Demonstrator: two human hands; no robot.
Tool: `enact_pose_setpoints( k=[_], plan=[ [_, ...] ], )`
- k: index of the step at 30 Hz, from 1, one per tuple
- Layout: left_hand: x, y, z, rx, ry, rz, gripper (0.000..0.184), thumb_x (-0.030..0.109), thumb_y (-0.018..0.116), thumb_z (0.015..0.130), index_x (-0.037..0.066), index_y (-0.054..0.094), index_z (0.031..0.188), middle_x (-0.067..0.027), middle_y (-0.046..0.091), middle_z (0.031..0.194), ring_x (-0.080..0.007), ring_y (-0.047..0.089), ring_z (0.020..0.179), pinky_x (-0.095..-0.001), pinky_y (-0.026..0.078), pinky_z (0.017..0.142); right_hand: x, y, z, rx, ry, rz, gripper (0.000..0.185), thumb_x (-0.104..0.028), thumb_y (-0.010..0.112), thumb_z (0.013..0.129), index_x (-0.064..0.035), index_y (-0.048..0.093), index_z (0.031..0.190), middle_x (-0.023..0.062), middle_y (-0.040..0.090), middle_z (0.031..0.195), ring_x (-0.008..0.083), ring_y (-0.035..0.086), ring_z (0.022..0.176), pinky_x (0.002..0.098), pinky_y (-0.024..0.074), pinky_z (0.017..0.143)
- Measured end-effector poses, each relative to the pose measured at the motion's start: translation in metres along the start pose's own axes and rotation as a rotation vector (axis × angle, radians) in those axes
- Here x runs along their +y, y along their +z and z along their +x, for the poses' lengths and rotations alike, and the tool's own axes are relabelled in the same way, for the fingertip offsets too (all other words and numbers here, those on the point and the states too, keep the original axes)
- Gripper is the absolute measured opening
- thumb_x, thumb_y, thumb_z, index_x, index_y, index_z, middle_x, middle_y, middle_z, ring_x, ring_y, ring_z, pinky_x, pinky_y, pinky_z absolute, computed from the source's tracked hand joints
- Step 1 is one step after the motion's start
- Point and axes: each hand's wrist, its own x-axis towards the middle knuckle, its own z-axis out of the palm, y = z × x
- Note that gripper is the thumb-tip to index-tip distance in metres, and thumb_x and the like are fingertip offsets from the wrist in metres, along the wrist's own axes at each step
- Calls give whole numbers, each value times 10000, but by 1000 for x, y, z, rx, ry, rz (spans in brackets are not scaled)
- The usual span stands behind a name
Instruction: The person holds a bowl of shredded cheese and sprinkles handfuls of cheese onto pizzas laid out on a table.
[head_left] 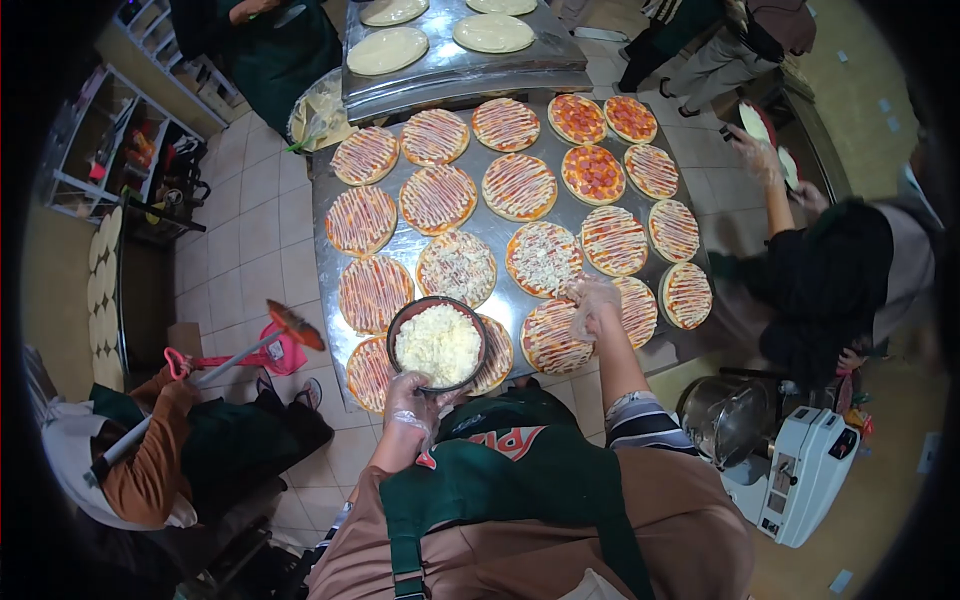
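Note:
My left hand (412, 408), in a clear plastic glove, grips the near rim of a dark round bowl (438, 345) filled with grated white cheese. The bowl hangs over the near edge of the metal table (510, 345), partly covering two pizzas. My right hand (596, 303), also gloved, is over the right edge of a pizza (543, 258) strewn with cheese; its fingers are drawn together, and whatever they hold is too small to make out. Another pizza (456, 268) with cheese lies to the left. Striped, sauced pizzas (375, 293) surround them.
Pizzas with red topping (592, 174) lie at the back right. Behind is a raised metal surface (460, 70) with plain dough rounds. A person (840, 260) works at right, another (190, 430) holds a long handle at left. A mixer (800, 470) stands at lower right.

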Motion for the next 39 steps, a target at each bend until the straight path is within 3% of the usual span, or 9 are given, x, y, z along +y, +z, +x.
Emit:
enact_pose_setpoints(
  k=[2,5,9,11,15,17,27,34,39],
  plan=[
    [2,-3,1,-33,-24,-10,628,84,432,588,9,330,1204,-181,432,1180,-378,466,1037,-545,431,790,-12,-2,6,7,1,-99,235,-42,576,729,-8,542,960,111,568,839,189,566,712,276,476,575],
    [5,-2,0,-13,-34,11,635,90,432,587,5,324,1207,-191,434,1175,-385,475,1022,-523,448,778,-31,5,21,43,-604,-1788,351,-188,570,732,-57,529,1055,95,578,974,190,576,762,294,459,636],
    [6,-6,1,-53,-38,31,639,95,432,587,-8,317,1207,-203,436,1165,-399,485,1000,-502,468,761,-29,9,35,76,-279,-1359,236,-140,454,815,-31,524,1013,112,589,839,212,584,694,307,479,582],
    [5,-6,0,-65,-52,2,641,95,431,586,-11,316,1208,-205,435,1164,-402,485,998,-496,472,759,-7,-10,57,-123,74,-208,279,-197,467,810,-21,520,1020,120,595,884,233,588,744,319,476,626],
    [3,-5,0,-35,-48,30,645,94,431,579,-14,317,1205,-210,427,1171,-401,475,1010,-498,466,770,-13,-9,28,-133,25,-110,266,-166,580,720,-33,533,945,109,566,857,212,543,704,323,441,625],
    [2,2,-2,-33,-30,36,645,95,432,576,-16,318,1202,-215,427,1168,-402,477,1007,-496,467,771,-18,-6,31,75,-139,-1059,262,-159,580,714,-19,538,931,112,567,848,209,534,697,322,433,619],
    [-20,16,-7,4,-9,38,629,105,436,595,-11,320,1201,-224,432,1158,-403,471,1008,-516,441,791,-90,27,18,-84,-264,-1393,304,-238,506,733,-155,583,1015,105,579,1009,271,553,933,338,443,817],
    [-42,28,-21,72,13,-58,638,100,442,588,-10,324,1205,-217,416,1177,-411,458,1024,-551,414,815,-96,62,53,-313,-647,-1807,316,-302,502,763,-94,597,981,96,558,1062,247,533,981,331,431,834],
    [-62,39,-28,108,68,-116,643,96,443,583,-10,323,1205,-218,419,1172,-408,451,1036,-553,414,822,-91,75,78,-401,-582,-1828,245,-285,514,765,-185,624,960,74,602,965,223,571,894,307,452,793]
  ],
)
